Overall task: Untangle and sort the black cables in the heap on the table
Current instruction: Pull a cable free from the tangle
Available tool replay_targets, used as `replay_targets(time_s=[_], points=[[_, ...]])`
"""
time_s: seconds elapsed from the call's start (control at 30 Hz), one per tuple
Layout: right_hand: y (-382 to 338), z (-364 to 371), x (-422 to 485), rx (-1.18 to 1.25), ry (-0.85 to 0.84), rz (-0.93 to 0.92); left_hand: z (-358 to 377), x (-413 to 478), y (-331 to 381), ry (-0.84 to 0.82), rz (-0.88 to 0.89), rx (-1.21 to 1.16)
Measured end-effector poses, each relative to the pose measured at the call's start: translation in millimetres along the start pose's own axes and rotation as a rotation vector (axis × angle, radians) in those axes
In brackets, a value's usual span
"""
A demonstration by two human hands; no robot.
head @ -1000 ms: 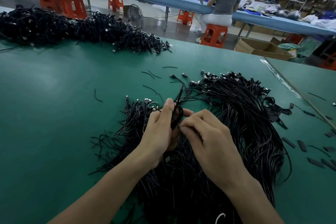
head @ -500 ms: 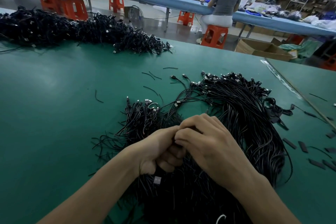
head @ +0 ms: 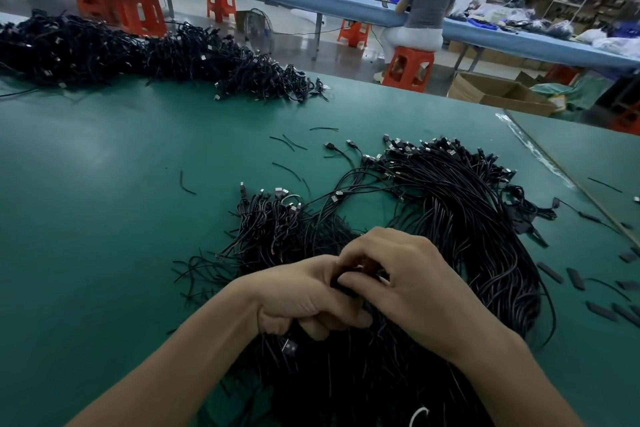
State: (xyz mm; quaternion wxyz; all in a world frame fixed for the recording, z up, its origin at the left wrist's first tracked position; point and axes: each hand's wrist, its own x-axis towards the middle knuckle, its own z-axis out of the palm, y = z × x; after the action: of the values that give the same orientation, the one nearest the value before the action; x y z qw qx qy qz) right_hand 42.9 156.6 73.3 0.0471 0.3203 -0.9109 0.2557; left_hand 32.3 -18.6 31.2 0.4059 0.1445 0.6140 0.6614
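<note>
- The heap of black cables [head: 467, 218] lies on the near-right part of the green table [head: 86, 184]. Plugs are fanned along its far edge and loose strands spill to the left.
- Over the near middle of the heap, the left hand [head: 304, 295] has its fingers curled round a small cable bundle [head: 346, 282]. A plug [head: 289, 345] sticks out beneath the palm.
- The right hand [head: 412, 288] touches the left and pinches the same bundle with curled fingertips.
- Short black offcuts [head: 287, 142] lie scattered just beyond the heap, and flat black strips [head: 550, 272] lie to its right.
- A second cable heap [head: 138, 52] stretches along the table's far-left edge.
- Beyond the table a person [head: 429, 0] sits on an orange stool [head: 410, 68] at a blue bench [head: 346, 5]. A cardboard box [head: 498, 94] stands on the floor to the right.
</note>
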Motion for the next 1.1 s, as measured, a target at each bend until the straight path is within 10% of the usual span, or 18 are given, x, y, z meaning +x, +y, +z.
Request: replay_targets(time_s=[1.1], points=[[-14,0,1,-0.085,-0.088,0.037,3,3,3,0.076,-0.028,0.017]])
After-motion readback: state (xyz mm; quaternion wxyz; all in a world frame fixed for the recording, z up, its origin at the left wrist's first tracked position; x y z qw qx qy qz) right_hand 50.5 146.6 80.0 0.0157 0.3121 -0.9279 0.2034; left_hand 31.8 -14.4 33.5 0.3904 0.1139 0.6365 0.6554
